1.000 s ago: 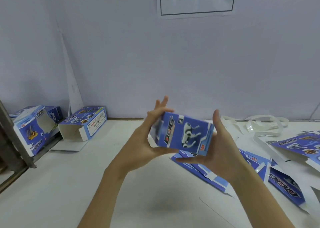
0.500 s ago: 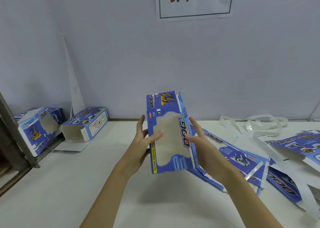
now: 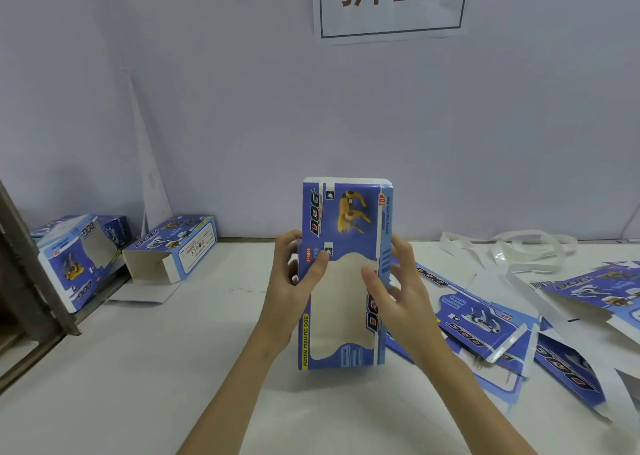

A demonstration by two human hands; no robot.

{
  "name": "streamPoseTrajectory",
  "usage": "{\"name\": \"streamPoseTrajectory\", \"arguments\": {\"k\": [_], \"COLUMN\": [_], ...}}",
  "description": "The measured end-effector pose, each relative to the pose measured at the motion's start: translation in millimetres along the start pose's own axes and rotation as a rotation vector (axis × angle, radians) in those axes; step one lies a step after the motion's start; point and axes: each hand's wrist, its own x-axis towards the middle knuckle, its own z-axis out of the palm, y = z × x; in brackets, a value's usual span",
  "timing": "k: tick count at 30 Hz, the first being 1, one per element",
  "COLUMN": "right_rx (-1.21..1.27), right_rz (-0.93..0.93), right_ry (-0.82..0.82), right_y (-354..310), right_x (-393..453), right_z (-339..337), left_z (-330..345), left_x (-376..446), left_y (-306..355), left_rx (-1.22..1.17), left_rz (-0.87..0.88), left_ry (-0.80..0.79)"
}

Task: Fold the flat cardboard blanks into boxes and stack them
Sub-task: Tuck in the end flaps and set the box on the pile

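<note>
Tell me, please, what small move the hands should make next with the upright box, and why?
Probably carry the box left and set it by the finished boxes at the wall. It stands upright on the table, looks squared up with its top end closed, and the left hand and right hand already grip its two sides. Its lower end is hidden, so check that first.

A packing workstation: toy-box blanks (image 3: 485, 323) scattered on a white table (image 3: 173, 368) (wall sign (image 3: 391, 1) above).
</note>
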Motion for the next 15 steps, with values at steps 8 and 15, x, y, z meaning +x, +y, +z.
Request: {"name": "streamPoseTrajectory", "arguments": {"k": [8,15], "right_rx": [-0.155,0.138], "right_rz": [-0.247,-0.017], "right_ry": [0.101,0.13], "right_y": [-12.3,-23.0], "right_x": [-17.7,-9.1], "right_z": [27.7,14.7], "left_z": [11.5,7.6], "left_x": [-10.1,0.9], "left_y": [13.8,21.6], "left_rx": [0.467,0.2], "left_rz": [0.448,0.283], "left_ry": [0.132,0.063]}}
